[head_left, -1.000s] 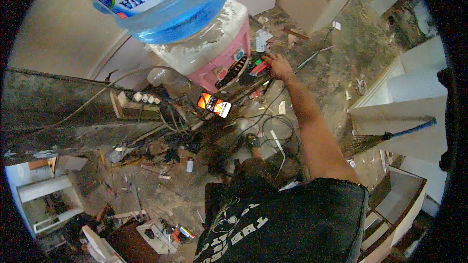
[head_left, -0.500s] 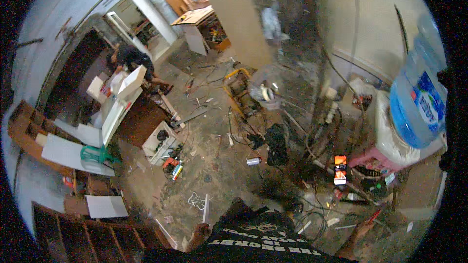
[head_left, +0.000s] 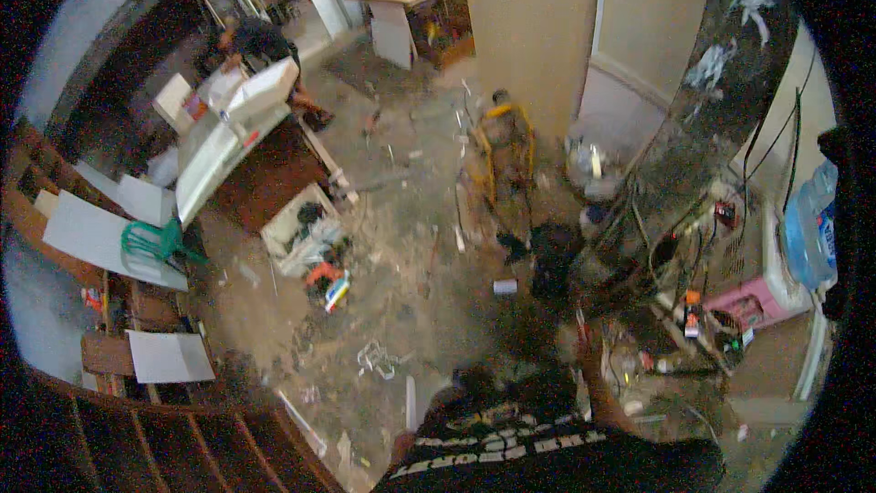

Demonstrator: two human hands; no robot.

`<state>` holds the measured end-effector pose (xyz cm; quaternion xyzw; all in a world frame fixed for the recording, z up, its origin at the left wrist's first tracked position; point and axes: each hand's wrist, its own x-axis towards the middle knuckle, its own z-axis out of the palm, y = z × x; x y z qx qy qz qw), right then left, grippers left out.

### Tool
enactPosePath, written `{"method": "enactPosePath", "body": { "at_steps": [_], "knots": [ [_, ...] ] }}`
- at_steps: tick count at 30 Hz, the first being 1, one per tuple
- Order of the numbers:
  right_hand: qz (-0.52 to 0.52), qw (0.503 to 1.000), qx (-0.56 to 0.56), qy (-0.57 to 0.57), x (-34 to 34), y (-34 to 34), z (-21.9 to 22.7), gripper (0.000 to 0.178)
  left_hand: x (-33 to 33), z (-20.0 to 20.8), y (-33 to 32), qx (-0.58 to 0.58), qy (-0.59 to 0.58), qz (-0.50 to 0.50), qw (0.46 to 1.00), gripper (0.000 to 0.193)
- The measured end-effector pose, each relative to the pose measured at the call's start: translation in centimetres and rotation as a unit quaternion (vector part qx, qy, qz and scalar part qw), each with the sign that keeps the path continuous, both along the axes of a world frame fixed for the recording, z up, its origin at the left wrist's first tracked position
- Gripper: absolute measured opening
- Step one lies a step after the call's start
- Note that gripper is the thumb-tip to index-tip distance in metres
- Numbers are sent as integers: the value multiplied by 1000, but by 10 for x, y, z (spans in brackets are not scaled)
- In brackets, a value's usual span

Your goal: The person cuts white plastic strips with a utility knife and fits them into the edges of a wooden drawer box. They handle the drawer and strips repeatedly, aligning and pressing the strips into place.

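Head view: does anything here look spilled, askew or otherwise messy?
Yes. The floor is strewn with debris and scraps, loose cables tangle beside the pink stand, and white panels lie tilted at left. The frame is motion-blurred; neither hand is clearly visible.

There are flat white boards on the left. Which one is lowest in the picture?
The small white board beside the dark wooden frame at the lower left. The larger white board lies above it, by the green plastic stool.

I see a blue water bottle [head_left: 810, 230] with a white-and-blue label at far right, and what may be a lit orange screen [head_left: 693, 310] below it.
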<state>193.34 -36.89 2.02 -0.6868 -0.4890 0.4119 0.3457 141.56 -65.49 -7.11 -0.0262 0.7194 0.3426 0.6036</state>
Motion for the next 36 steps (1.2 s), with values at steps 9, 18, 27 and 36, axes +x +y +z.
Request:
{"method": "enactPosePath", "body": {
  "at_steps": [9, 18, 27, 36],
  "knots": [
    [175, 849, 46, 496, -258, 191, 178, 62, -70, 30, -9, 3, 48, 96, 994, 22],
    [364, 772, -12, 522, -477, 217, 218, 78, -116, 47, 8, -12, 77, 226, 971, 24],
    [425, 778, 6, 463, -689, 280, 206, 34, -180, 62, 71, -30, 91, 354, 930, 27],
    [415, 827, -34, 379, -888, 297, 219, 22, -262, 62, 95, -34, 96, 456, 884, 29]
  ]
}}
